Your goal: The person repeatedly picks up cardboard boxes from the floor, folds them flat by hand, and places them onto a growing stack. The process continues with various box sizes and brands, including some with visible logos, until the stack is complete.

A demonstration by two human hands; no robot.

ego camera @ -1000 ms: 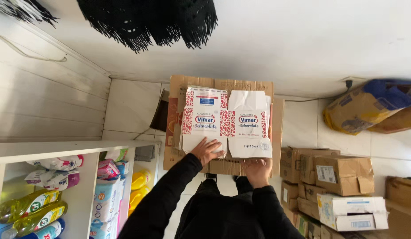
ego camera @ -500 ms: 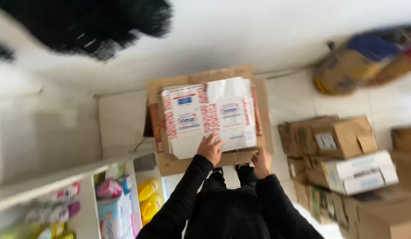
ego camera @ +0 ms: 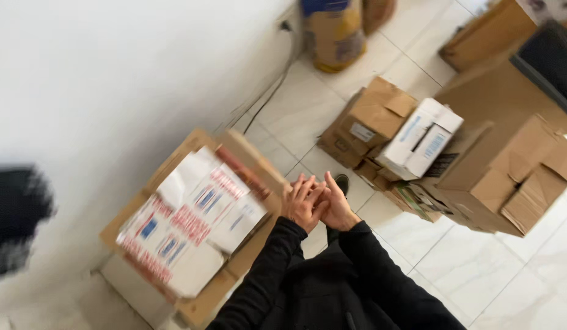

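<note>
Room: a white wall (ego camera: 112, 73) and pale tiled floor (ego camera: 479, 269) frame the scene; the picture is tilted and blurred.
Box pile: brown cardboard boxes (ego camera: 503, 177) crowd the right, with a white carton (ego camera: 421, 137) resting among them, well apart from the hands.
Large box: a brown cardboard box (ego camera: 247, 244) stands at the left, close against the wall, with two white-and-red flat cartons (ego camera: 192, 223) lying side by side on top.
Sack: a yellow and blue sack (ego camera: 332, 30) leans at the wall's foot, far off.
Left hand: the left hand (ego camera: 303, 200) is empty, fingers straight, its palm pressed to the other hand just beside the large box's edge.
Right hand: the right hand (ego camera: 337, 208) grips nothing either, and lies flat against the left.
Doing it well: judging from this, the hands should part and take the large box by opposite edges, low enough that the loose cartons do not slide.
Risk: the cartons look unsecured; a tilt would likely tip them off.
</note>
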